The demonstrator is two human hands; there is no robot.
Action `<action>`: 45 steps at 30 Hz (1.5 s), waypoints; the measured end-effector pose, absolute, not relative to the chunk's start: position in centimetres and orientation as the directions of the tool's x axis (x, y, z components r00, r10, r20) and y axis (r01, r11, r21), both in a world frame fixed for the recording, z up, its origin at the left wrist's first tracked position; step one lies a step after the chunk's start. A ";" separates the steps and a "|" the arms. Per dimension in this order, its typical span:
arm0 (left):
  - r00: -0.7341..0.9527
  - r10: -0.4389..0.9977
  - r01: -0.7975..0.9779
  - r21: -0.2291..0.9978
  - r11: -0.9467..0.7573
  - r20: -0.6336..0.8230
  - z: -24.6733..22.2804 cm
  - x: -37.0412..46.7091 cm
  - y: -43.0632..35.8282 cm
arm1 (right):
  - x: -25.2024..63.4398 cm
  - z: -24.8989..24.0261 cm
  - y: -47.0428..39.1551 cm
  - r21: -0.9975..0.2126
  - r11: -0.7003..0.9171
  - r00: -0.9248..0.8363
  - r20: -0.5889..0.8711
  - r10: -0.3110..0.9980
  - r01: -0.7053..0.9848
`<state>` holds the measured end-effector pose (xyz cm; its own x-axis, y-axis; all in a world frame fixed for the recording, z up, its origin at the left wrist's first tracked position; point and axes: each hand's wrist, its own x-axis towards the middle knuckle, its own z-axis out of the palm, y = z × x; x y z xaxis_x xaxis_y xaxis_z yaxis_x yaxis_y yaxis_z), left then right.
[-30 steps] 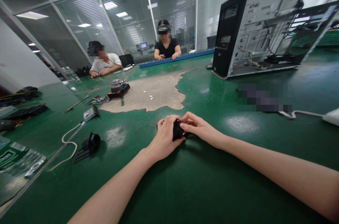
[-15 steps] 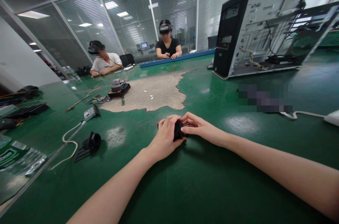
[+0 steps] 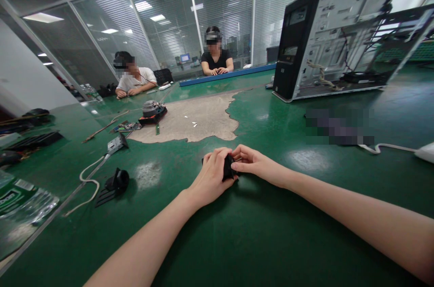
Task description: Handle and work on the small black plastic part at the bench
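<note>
A small black plastic part (image 3: pixel 228 170) lies between my hands on the green tabletop (image 3: pixel 257 232); its exact kind cannot be made out. My left hand (image 3: pixel 214 170) is closed over its left side and top, with the thumb low at the front. From the right, my right hand (image 3: pixel 252 162) grips the part's right end between thumb and fingers. Much of the part is hidden under the left fingers. Left of my hands, a black duct-like plastic piece (image 3: pixel 117 181) with a slotted base stands on the table.
An opened computer tower (image 3: pixel 298 47) stands at the back right. A metal bracket (image 3: pixel 116 143) with a white cable and a plastic bottle (image 3: pixel 25 199) lie left. A heatsink fan (image 3: pixel 151 110) sits by the bare patch (image 3: pixel 200 115). Two people (image 3: pixel 217 58) sit across the table.
Both my hands stay in the same place on the black part, with hardly any finger movement. Across the table, the hands of the person in black have come closer together.
</note>
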<state>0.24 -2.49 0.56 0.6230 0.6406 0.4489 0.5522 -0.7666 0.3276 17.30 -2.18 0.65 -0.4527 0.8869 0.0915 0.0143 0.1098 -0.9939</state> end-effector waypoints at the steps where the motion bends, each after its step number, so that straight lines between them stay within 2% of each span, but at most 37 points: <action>1: 0.625 0.640 0.552 0.327 -0.767 0.446 0.6 0.2 -2.5 | 17.3 0.8 -2.3 -0.994 0.110 -0.458 0.093 0.884 0.011; 10: 0.622 0.636 0.563 0.304 -0.769 0.458 0.5 0.5 -2.6 | 17.0 0.4 -2.5 -0.989 0.148 -0.455 0.125 0.882 0.015; 15: 0.560 0.617 0.631 0.198 -0.750 0.553 0.2 0.6 -2.9 | 16.7 0.4 -2.6 -0.991 0.134 -0.382 0.118 0.916 0.014; 18: 0.517 0.617 0.646 0.202 -0.736 0.593 0.3 0.5 -2.8 | 16.5 0.6 -2.6 -0.995 0.102 -0.314 0.089 0.945 0.023; 22: 0.486 0.682 0.662 0.280 -0.695 0.546 0.6 0.2 -2.5 | 16.7 0.7 -2.6 -0.998 0.063 -0.253 0.057 0.966 0.018; 28: 0.554 0.690 0.684 0.218 -0.696 0.465 0.4 -0.1 -1.8 | 16.7 0.2 -2.6 -0.984 0.176 -0.365 0.175 0.914 -0.030; 32: 0.521 0.716 0.703 0.243 -0.669 0.465 0.2 0.1 -1.8 | 16.6 0.0 -2.8 -0.971 0.237 -0.380 0.232 0.895 -0.035; 45: 0.475 0.746 0.750 0.229 -0.621 0.467 0.2 0.5 -1.7 | 16.8 0.0 -2.5 -0.970 0.241 -0.330 0.218 0.918 0.030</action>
